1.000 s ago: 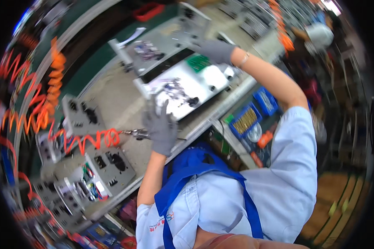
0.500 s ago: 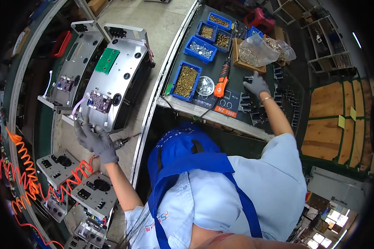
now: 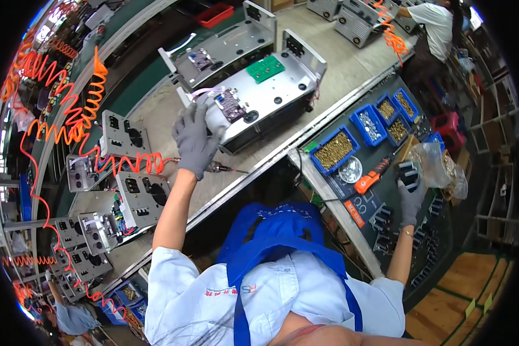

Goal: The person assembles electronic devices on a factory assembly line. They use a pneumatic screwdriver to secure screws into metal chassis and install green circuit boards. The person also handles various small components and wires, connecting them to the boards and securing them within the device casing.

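My left hand, in a grey glove, spreads its fingers over the near left end of a metal chassis; whether they touch it I cannot tell. Beside those fingers, the chassis carries a purple circuit board with pale wires, and farther along a green board. Over the dark mat at right, my gloved right hand is closed round a small black finned part. Similar finned parts stand in rows nearby. An orange electric screwdriver lies left of that hand.
Blue bins of brass and silver hardware stand on the mat, near a round dish and a plastic bag. A slim driver lies below my left wrist. Coiled orange hoses hang left. A co-worker is at far right.
The view has turned, so the benches have swung round. My left hand has come onto the chassis end. My right hand now holds the finned part raised off the mat.
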Tool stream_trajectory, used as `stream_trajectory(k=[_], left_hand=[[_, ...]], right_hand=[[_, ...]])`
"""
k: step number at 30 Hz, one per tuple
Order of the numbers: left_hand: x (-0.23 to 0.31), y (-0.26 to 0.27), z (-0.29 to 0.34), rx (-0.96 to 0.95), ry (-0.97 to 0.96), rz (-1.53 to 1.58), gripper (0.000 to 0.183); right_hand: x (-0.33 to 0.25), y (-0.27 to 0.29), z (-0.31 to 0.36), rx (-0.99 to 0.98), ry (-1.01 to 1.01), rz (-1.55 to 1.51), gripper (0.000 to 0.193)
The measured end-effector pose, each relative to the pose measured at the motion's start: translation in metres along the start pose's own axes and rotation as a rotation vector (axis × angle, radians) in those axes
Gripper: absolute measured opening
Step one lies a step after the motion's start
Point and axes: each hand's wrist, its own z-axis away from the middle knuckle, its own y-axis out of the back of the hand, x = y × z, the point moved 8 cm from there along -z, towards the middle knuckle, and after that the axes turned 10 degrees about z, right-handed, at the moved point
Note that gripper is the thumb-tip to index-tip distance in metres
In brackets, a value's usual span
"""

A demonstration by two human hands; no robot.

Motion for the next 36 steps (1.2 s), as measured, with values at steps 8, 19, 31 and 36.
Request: stream_trajectory(k=[8,19,31,36], left_hand=[[0.132,0.004,-0.052,-0.761,-0.257,0.819,0.100],[0.039,-0.022,-0.192,-0.595,-0.241,0.659,0.077],[-0.089,-0.143,-0.384,-0.483,0.007,0.225,0.063],[-0.088,-0.189,-0.392,-0.498,-0.036,0.122,0.064]], right_hand=[[-0.384,-0.076,0.051,0.048,1.476,0.192,0.039],[-0.487,-0.194,-0.021,0.249,1.503,-0.043,0.045],[-0.392,-0.316,-0.058,-0.257,0.874,0.064,0.066],[-0.391,-0.314,-0.064,-0.257,0.831,0.044,0.064]])
